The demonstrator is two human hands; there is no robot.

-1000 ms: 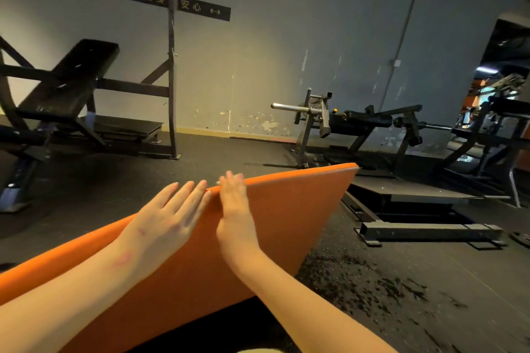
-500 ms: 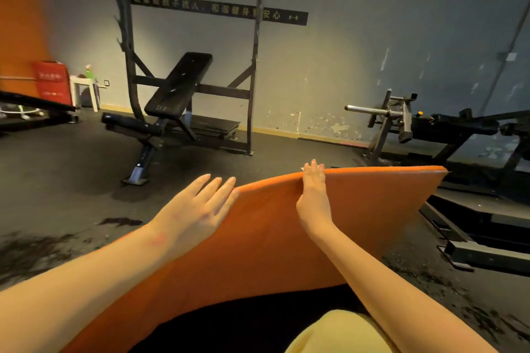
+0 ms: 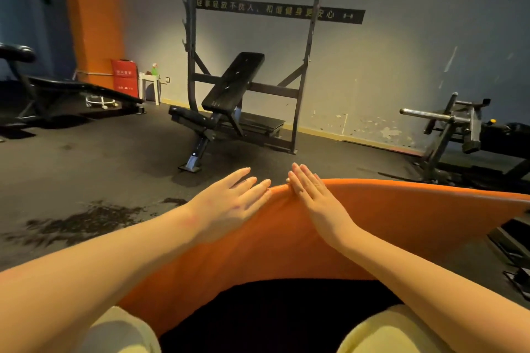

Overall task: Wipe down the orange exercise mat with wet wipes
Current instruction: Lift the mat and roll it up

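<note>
As both hands lie flat with straight fingers, the right hand (image 3: 315,200) presses the raised top edge of the orange mat (image 3: 407,223) and the left hand (image 3: 229,203) touches it just beside. The mat bows beneath them, so it seems light and floppy, best gripped along that edge.

The room is dim. A soft patch of light falls on the gray wall (image 3: 358,71) behind the weight bench (image 3: 233,80), and the top corners fade to dark. The bench leaves a dark shadow on the floor (image 3: 94,163). Things look a little soft, and straight lines bend near the edges.
</note>
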